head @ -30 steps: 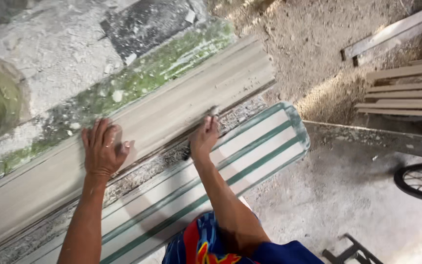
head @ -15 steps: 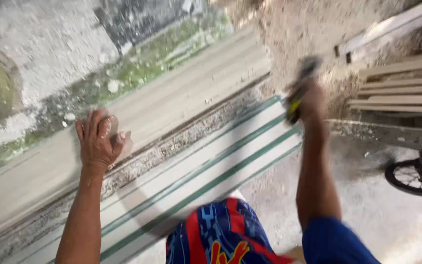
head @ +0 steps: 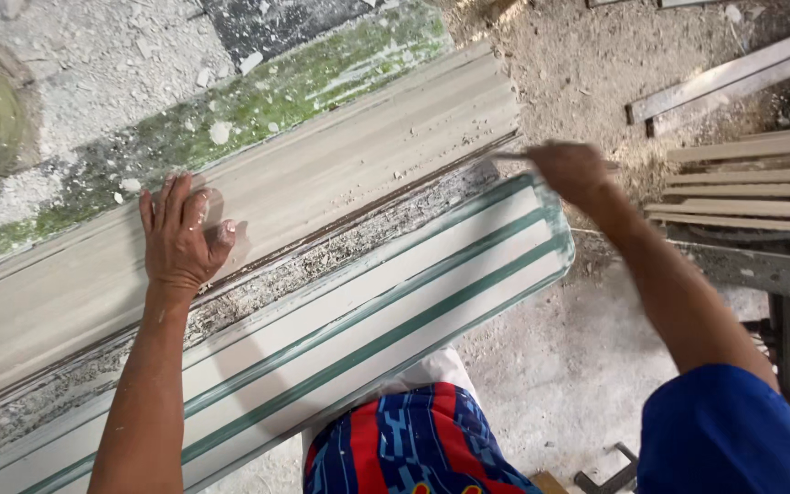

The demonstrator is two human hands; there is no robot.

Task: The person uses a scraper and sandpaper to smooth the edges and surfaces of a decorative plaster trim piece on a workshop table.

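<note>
Left hand (head: 180,233): flat, fingers spread, pressing on the long grey moulding (head: 322,183).
Right hand (head: 571,172): blurred, clenched on what seems a thin tool (head: 509,157), beside the moulding's end.

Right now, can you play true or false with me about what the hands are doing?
1. The left hand lies flat on the long grey moulded strip. True.
2. The right hand rests on the strip too. False: it is lifted off past the strip's end, blurred, gripping something thin that I cannot make out.
3. A white panel with green stripes lies beside the strip, on the person's side. True.
4. The wooden slats are stacked on the left. False: they are on the right.
</note>
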